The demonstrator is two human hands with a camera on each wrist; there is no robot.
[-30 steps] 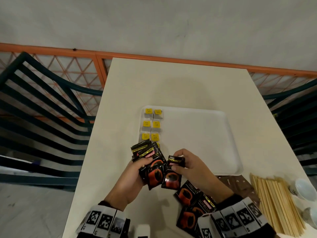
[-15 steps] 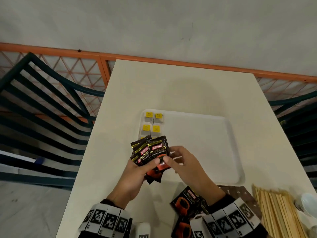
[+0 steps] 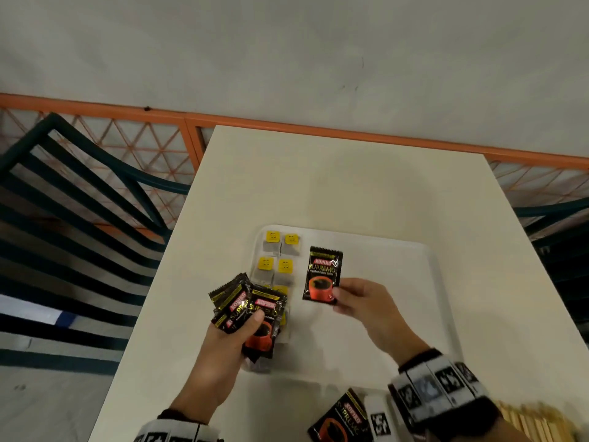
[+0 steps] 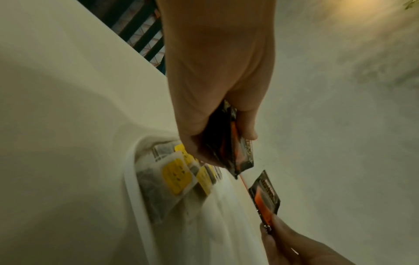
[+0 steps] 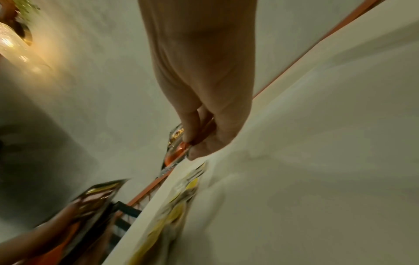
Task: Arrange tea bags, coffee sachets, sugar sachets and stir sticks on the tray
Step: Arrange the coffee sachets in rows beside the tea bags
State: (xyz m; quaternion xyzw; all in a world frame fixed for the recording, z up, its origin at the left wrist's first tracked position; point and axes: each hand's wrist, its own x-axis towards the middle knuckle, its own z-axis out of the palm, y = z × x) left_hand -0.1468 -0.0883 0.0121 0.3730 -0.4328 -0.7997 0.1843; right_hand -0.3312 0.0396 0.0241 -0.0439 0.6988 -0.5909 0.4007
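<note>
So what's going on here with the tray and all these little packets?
A person is laying out drink supplies on a white tray. Their right hand pinches one coffee sachet by its lower corner, over the tray beside two columns of tea bags with yellow tags. Their left hand grips a fanned bunch of sachets at the tray's near left corner. One more sachet and some stir sticks lie on the table, off the tray.
</note>
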